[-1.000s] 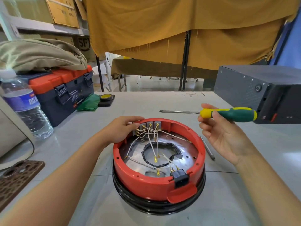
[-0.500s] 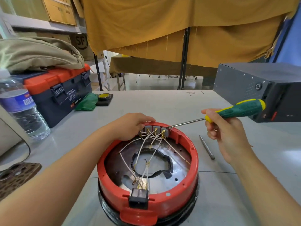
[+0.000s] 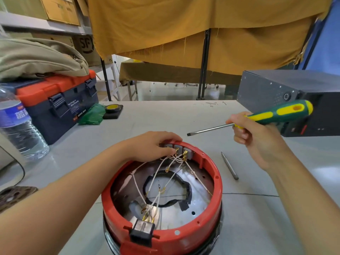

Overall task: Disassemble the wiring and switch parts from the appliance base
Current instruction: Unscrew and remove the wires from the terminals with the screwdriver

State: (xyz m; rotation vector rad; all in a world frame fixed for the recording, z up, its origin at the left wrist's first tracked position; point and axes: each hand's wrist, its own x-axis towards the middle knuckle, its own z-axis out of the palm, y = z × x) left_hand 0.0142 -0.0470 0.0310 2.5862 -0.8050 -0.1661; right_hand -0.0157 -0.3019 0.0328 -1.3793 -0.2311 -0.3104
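We're at the switch bank (image 3: 179, 150) on the far rim of the red appliance base (image 3: 209, 208), wiring (image 3: 161, 179) still attached. Left hand (image 3: 152, 146) curls over that rim, steadying. Right hand (image 3: 257, 137) grips the screwdriver (image 3: 266, 116), tip just beyond the switches. Next: probably lever the switches out. Left of base, the toolbox (image 3: 60, 103) reads "WING BOX"; carton (image 3: 85, 46) behind reads "SF".
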